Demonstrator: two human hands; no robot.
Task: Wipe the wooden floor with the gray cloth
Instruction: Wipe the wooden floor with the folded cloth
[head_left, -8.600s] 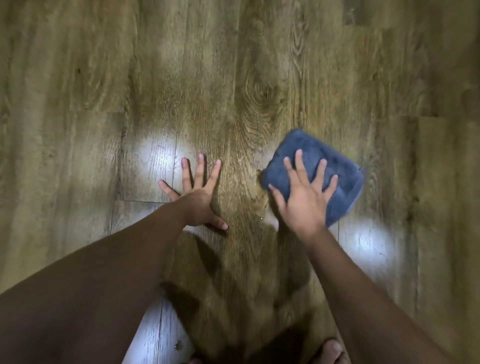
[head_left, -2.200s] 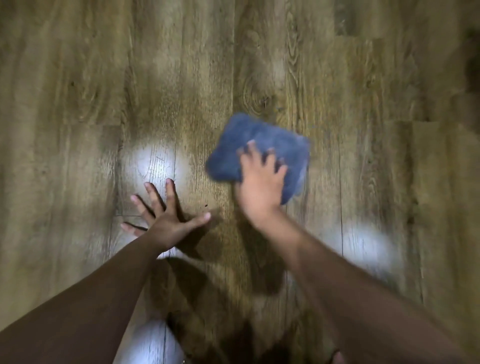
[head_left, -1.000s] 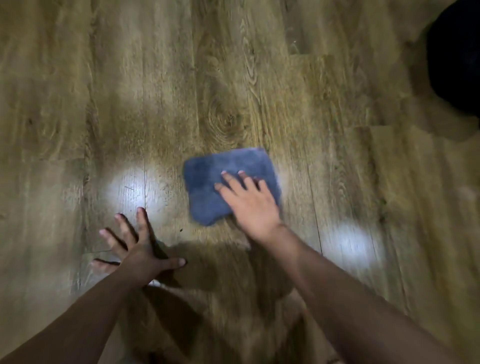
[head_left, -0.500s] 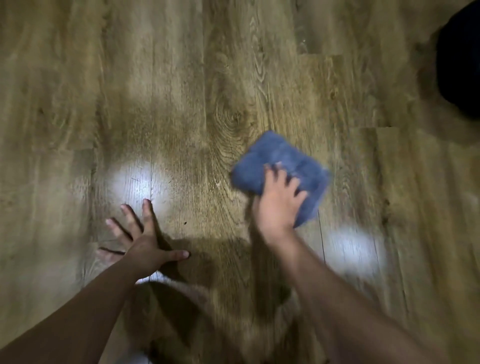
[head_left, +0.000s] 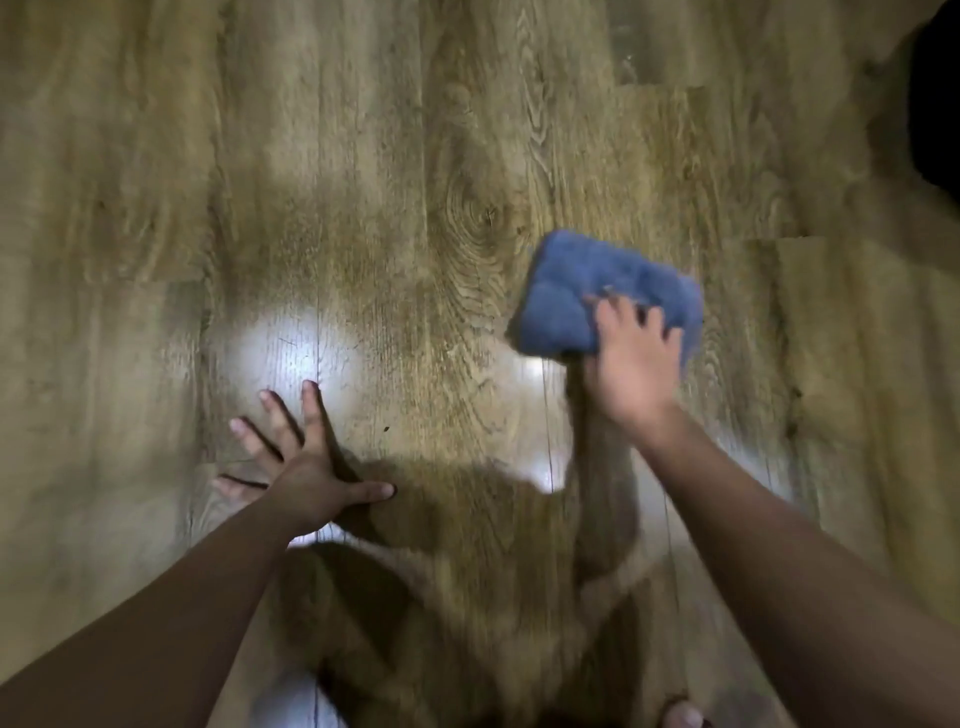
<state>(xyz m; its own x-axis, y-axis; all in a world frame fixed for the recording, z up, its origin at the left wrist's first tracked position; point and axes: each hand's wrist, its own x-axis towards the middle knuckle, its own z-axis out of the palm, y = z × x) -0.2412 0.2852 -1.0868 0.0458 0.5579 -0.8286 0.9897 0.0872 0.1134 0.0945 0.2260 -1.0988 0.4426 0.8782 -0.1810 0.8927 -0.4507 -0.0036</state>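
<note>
While flat on one wooden floor (head_left: 156, 156): one gray cloth (head_left: 576, 296), two hands

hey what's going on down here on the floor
A person is wiping the wooden floor by hand. The right hand presses a folded gray cloth against the boards, to the right of a knot in the wood grain; the picture is blurred there. The left hand lies flat on the floor with fingers spread, apparently as a brace. A dark object sits at the upper right edge; what it is cannot be told.
</note>
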